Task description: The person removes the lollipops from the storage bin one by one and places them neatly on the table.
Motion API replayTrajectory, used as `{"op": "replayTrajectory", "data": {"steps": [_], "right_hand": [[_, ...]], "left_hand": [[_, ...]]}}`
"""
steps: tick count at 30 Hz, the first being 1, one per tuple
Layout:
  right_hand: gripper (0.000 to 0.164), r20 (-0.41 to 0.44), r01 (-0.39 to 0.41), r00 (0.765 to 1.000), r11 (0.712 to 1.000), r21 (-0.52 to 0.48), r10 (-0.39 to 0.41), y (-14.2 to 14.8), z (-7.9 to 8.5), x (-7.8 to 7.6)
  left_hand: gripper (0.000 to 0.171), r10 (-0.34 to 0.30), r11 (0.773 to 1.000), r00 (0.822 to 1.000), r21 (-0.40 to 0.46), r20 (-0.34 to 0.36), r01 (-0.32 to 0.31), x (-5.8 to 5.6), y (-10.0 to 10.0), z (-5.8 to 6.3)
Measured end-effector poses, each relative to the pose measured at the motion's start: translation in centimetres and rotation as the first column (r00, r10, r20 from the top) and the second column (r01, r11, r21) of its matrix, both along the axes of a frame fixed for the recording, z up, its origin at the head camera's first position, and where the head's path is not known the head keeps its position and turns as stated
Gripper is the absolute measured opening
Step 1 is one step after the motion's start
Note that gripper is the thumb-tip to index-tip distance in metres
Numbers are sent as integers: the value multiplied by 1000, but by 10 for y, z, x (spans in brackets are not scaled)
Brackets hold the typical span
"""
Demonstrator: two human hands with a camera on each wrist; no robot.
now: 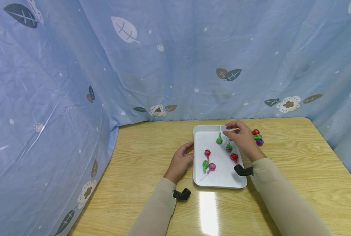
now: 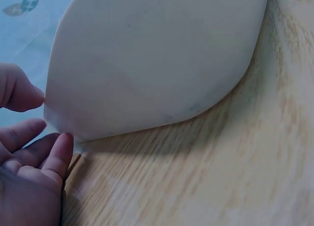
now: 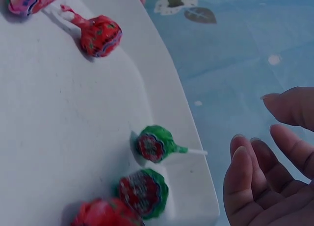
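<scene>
A white tray [image 1: 219, 178] lies on the table with several wrapped lollipops in it. My left hand [image 1: 179, 160] is at the tray's left side, fingertips right at its outer wall. Over the far right corner hovers my right hand [image 1: 240, 137], fingers loosely bent with nothing between them in the right wrist view. Closest to it are a green lollipop [image 3: 155, 143], stick toward the rim, and a red-and-green one [image 3: 143, 193]. A red lollipop [image 1: 234, 158] lies below that hand. Farther left are another red lollipop [image 1: 207, 152], a green one [image 1: 205, 164] and a pink one [image 1: 212, 166].
Right of the tray, partly behind the right hand, red [image 1: 255, 131], green [image 1: 258, 137] and purple [image 1: 259, 142] lollipops lie in a row on the wooden table [image 1: 299, 164]. A blue leaf-print curtain [image 1: 178, 59] hangs along the back and sides.
</scene>
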State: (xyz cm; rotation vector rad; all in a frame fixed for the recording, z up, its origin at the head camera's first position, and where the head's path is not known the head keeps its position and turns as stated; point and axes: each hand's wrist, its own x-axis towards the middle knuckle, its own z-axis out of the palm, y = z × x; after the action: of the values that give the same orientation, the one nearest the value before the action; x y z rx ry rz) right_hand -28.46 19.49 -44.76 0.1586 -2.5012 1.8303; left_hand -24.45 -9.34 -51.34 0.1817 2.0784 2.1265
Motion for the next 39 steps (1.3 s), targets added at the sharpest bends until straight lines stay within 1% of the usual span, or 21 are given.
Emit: {"op": "replayTrajectory", "data": {"steps": [7,11,16,22,30,34,39], "right_hand": [[46,65,-5,998,1000,14,4,-8,-5,-5],[47,83,-9,997,1000,27,7,-13,-8,-7],[44,86,12,996,997,77,-18,-18,-13,-9],[42,59,31,998,992,119,-38,-24,-19,-12],[40,66,32,997,984,175,-44,-31,-25,-13],[35,79,23,996,978,206,-40,-33,-26,-14],[32,112,-24,994,962,273,-7,-36,-27,-15]], "left_hand": [[60,-1,1000,1000,-5,6,1,0,1,0],[61,-8,1000,1000,-19,9,8,0,1,1],[61,-10,1000,1000,-26,4,10,-1,1,2],[60,-8,1000,1000,-7,1,8,-2,0,0],[60,-13,1000,1000,-11,-2,13,-1,0,2],[59,-19,1000,1000,0,-5,19,0,-1,2],[60,-14,1000,1000,-6,0,14,0,-2,1]]}}
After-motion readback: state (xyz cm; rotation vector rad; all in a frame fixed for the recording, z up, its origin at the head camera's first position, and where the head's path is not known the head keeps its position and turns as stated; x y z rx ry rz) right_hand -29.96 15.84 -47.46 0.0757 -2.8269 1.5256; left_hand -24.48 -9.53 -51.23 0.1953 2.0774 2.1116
